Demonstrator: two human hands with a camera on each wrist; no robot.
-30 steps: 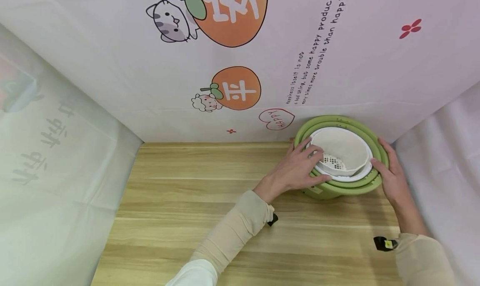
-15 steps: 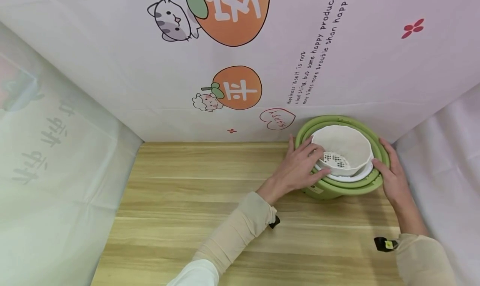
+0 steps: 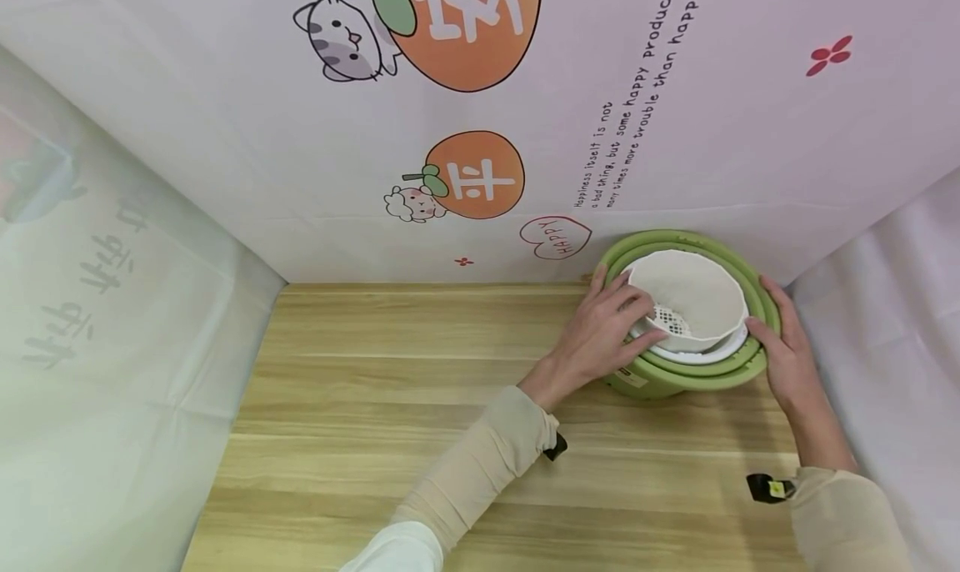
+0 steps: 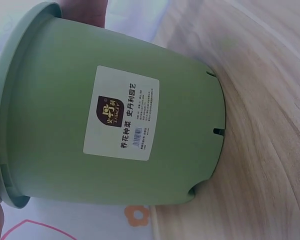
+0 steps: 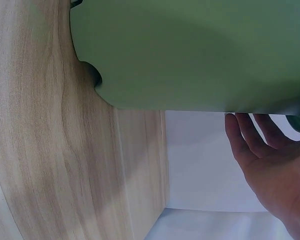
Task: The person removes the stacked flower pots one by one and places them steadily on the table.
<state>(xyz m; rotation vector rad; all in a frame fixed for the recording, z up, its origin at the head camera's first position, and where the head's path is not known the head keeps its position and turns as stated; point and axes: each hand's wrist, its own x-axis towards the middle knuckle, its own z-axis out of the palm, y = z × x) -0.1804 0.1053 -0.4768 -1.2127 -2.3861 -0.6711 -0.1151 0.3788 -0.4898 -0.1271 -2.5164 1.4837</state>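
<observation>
Several flower pots stand nested in one another at the back right of the table. The outer green pot (image 3: 652,386) encloses a second green pot and a white pot (image 3: 692,358). Innermost is an off-white pot (image 3: 701,293) with a perforated bottom, sitting slightly raised and tilted. My left hand (image 3: 600,330) pinches its left rim, thumb toward the front and fingers bent over the edge. On the right side, my right hand (image 3: 786,355) grips the green rim, thumb on top. Its fingers (image 5: 240,135) lie against the green wall in the right wrist view.
A white label (image 4: 122,112) is on the outer pot's side. The wood-grain table (image 3: 412,430) extends left and forward. A printed cloth wall (image 3: 360,155) rises right behind the pots, and another cloth side (image 3: 900,330) stands close to the right hand.
The off-white pot has risen a little and shifted slightly right, with my left hand moving along with it. My right hand and the green pots have stayed in place.
</observation>
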